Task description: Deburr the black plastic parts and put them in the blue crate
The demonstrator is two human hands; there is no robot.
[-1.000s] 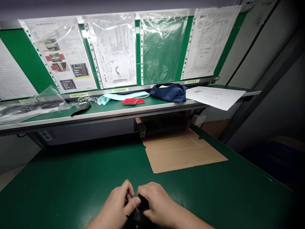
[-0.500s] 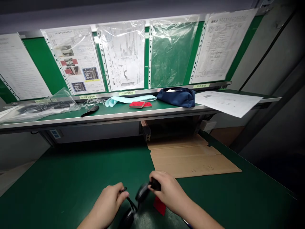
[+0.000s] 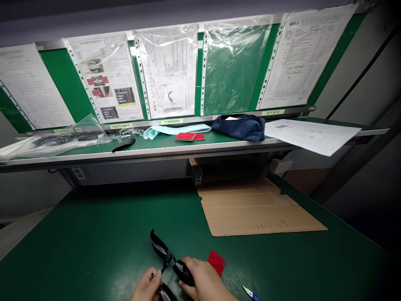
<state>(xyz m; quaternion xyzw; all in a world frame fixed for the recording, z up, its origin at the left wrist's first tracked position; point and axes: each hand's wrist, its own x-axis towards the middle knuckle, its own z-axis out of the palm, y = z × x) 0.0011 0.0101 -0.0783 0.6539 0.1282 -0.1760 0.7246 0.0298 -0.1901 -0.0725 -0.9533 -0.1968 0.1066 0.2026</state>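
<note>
Head view, black part [image 3: 159,245]: in front of and between the two hands, with one glossy curved lobe just beyond the left hand [image 3: 147,286], tilted with its tip pointing away, and thin stems running from it towards the right hand [image 3: 203,279].

Left hand pose: low, at the near edge of the view, thumb side up, the forearm cut off below.

Left hand grip: thumb and fingertips are together, clamped on a thin stem of the black part.

Lower lobe [image 3: 167,293]: just right of the left hand and below its fingertips, partly cut off by the near edge; how it joins the stems is hidden.

Right hand pose: back of the hand upward, reaching forward and leftward from the near edge.

Right hand grip: fingers and thumb are curled around the outer end of the right-hand lobe [image 3: 182,272], clamped on it.

Red piece [image 3: 216,262]: flat on the green table [image 3: 109,234], just beyond the right hand, partly hidden by it; whether they touch, I cannot tell.

Blue-handled blade [image 3: 251,293]: right of the right wrist, near it, its tip pointing away and leftward.

Cardboard sheet [image 3: 250,213]: flat, farther beyond the right hand and rightward, well apart from it.
</note>
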